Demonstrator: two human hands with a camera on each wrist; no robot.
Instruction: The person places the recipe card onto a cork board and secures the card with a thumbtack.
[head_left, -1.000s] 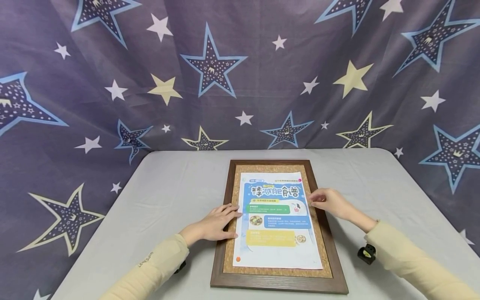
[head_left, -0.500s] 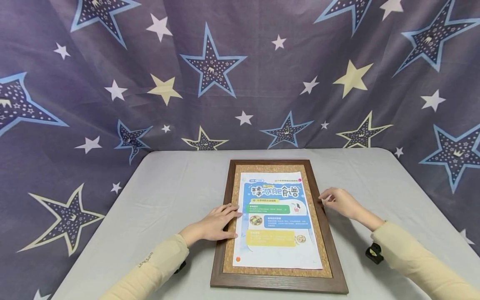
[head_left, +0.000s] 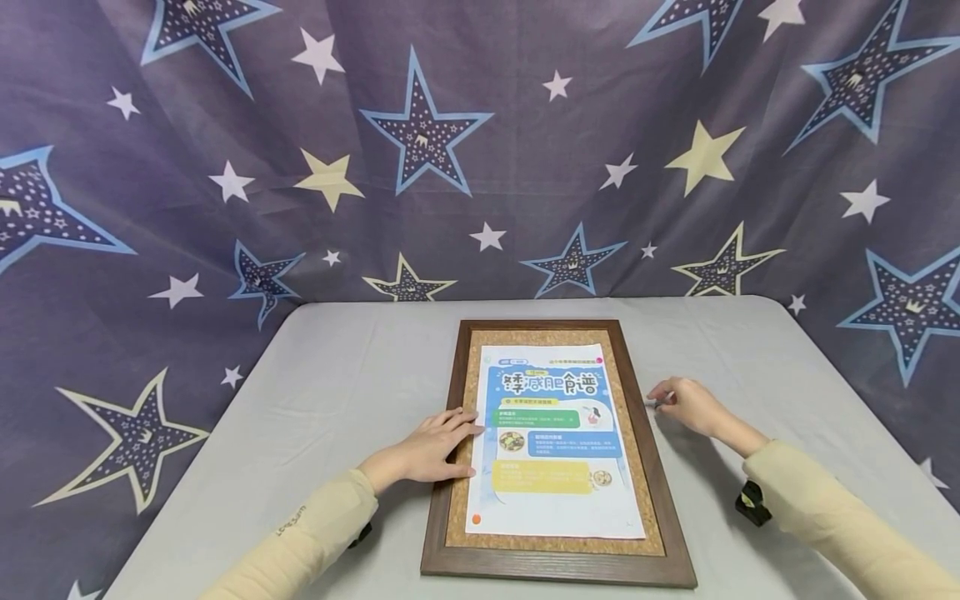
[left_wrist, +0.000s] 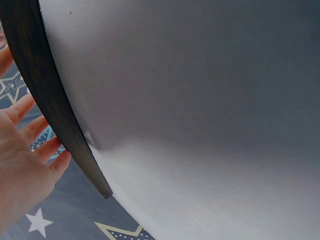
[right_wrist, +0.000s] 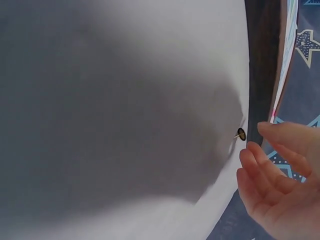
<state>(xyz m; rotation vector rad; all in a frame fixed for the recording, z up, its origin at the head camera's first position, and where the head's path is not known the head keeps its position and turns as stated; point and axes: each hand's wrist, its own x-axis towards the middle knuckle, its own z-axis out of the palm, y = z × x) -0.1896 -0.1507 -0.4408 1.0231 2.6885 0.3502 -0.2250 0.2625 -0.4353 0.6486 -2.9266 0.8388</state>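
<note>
A printed poster sheet (head_left: 558, 508) lies on a cork board (head_left: 540, 337) with a dark wooden frame (head_left: 558, 567). My left hand (head_left: 423, 450) rests with spread fingers over the frame's left side, fingertips on the sheet's left edge. To the right of the frame, my right hand (head_left: 686, 407) is low over the table, thumb and fingers bent toward each other. In the right wrist view, a brass thumbtack (right_wrist: 241, 134) lies on the table beside the frame, just off the tips of thumb and index finger, with a gap between them.
A pink pin (head_left: 599, 361) is at the sheet's upper right corner and an orange pin (head_left: 476, 518) at its lower left. The grey-covered table (head_left: 360, 358) spreads around the board. A star-patterned curtain (head_left: 517, 167) hangs behind and at the sides.
My right hand has moved right, from the sheet's right edge across the frame to the table beside it. The left hand and the board have stayed in place.
</note>
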